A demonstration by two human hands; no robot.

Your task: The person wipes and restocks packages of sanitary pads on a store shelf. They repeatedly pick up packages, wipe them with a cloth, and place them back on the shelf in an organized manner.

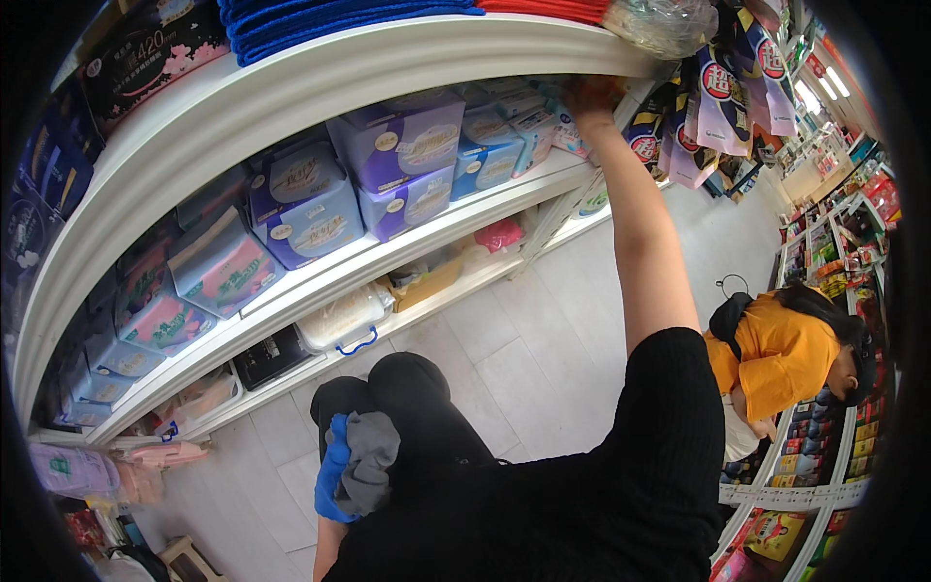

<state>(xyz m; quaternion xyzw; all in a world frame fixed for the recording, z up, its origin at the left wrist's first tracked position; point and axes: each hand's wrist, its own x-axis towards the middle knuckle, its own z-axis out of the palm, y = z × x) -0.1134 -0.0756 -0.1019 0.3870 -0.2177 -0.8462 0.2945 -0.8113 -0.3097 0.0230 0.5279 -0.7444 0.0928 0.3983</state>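
Observation:
My right arm reaches far across to the end of the white shelf (541, 179). There my right hand (593, 99) is in shadow under the upper board, beside small light-blue and pink packs (533, 128); its fingers are blurred. A blue cloth (333, 470) and a grey cloth (370, 464) are bunched at the end of my left forearm, over my dark-trousered thigh. They cover my left hand, which seems to grip them. Purple sanitary-pad packs (398, 145) stand stacked along the shelf, with blue packs (485, 150) between them and my right hand.
Folded blue towels (330, 27) lie on the board above. Dark hanging packets (722, 97) crowd the shelf's end. Below are a clear bin with a blue handle (344, 318) and a cardboard box (427, 276). A person in an orange top (790, 359) bends by the right-hand shelves.

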